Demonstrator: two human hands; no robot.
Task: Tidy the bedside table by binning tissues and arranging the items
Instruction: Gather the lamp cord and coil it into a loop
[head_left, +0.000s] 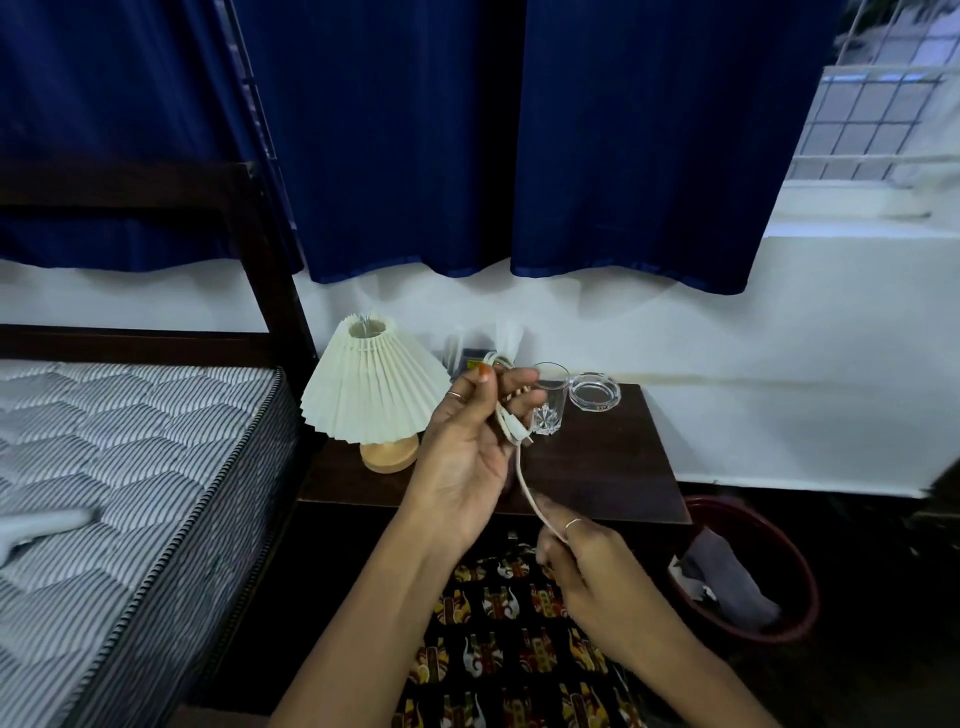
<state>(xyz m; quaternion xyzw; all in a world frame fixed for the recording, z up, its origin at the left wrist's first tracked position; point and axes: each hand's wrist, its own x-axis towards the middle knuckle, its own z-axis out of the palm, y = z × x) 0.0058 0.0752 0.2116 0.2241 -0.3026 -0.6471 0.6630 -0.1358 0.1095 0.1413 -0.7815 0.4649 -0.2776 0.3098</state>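
**Inspector:** Nearest the camera, the right hand — closed, pinching the white cable low down, in front of the table's near edge.

**Clerk:** And the other?

**Inspector:** The left hand is raised above the bedside table, fingers curled round a small bundle of coils of the same cable. The free length runs taut between the two, its long axis near upright, leaning down-right toward the right hand.

**Clerk:** Which hand leads the next wrap?

**Inspector:** My judgement — the right feeds, the left gathers; the left is nearer the coil.

**Clerk:** Beyond them?

**Inspector:** Pleated lamp at left, a glass and clear dish behind, red bin on the floor at right.
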